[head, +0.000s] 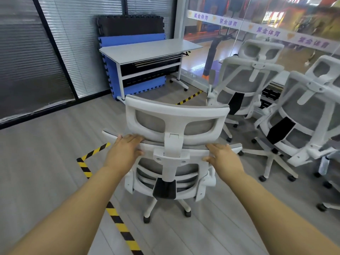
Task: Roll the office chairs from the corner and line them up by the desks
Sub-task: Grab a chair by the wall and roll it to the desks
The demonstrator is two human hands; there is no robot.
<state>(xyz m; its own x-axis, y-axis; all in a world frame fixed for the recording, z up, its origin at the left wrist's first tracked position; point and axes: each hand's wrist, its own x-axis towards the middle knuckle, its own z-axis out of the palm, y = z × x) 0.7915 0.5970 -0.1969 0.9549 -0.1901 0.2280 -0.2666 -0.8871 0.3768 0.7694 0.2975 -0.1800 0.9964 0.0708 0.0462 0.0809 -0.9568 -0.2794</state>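
A white office chair with grey mesh [174, 115] stands right in front of me, its back toward me. My left hand [125, 150] grips the top edge of its backrest on the left, fingers curled over the rim. My right hand [223, 157] grips the same edge on the right, thumb under the frame. A white desk [147, 50] stands ahead by the window. Two more white mesh chairs, one [246, 85] further back and one [301, 116] nearer, stand to the right, facing a second desk's edge [281, 78].
Yellow-black tape [117, 218] runs across the grey floor under the chair. Blue and black foam mats [128, 28] lean on the blinds behind the desk. A glass wall [276, 24] closes the right side. Part of another chair [329, 181] shows at the right edge.
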